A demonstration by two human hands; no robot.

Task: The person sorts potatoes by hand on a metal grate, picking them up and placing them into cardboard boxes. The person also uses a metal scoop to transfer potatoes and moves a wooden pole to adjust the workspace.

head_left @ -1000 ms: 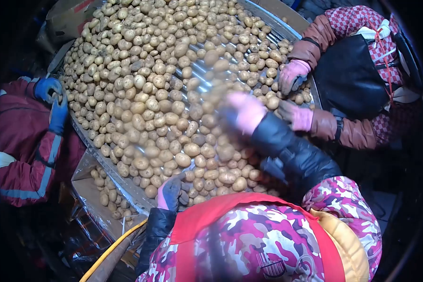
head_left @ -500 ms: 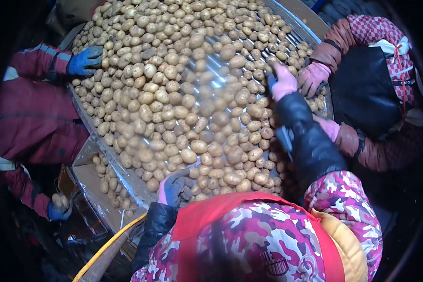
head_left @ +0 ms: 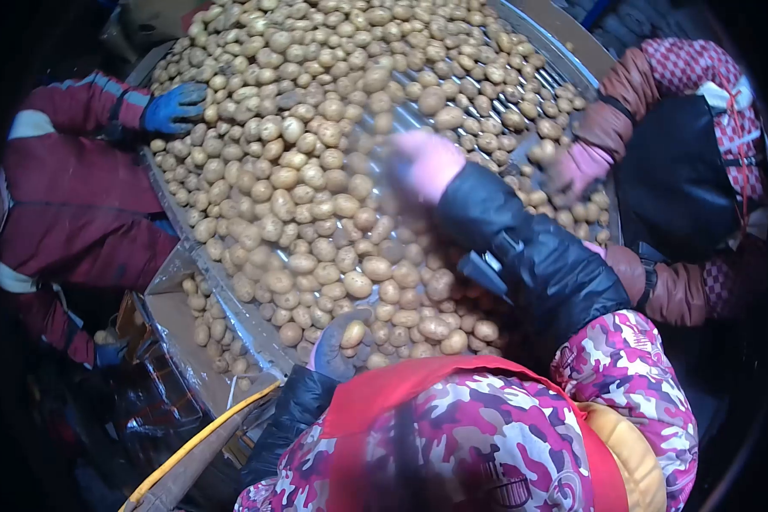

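A big heap of potatoes point(head_left: 303, 264) covers the slatted metal sorting table point(head_left: 411, 121). At the near edge my left hand point(head_left: 334, 352), in a grey-blue glove with a pink cuff, has its fingers curled round a single potato point(head_left: 353, 334). My right hand point(head_left: 428, 165), in a pink glove under a dark padded sleeve, is over the middle of the heap. Motion smears its fingers, so whether it holds anything is hidden.
A person at the left rests a blue-gloved hand point(head_left: 174, 108) on the heap. At the right, another person's pink-gloved hand point(head_left: 577, 168) is among the potatoes. A cardboard box point(head_left: 172, 317) holding potatoes stands at the lower left, near a yellow-rimmed container point(head_left: 198, 444).
My right hand has swept left from the table's right side to the middle. A potato now shows in my left hand. The left person's lower hand has moved down, away from the box.
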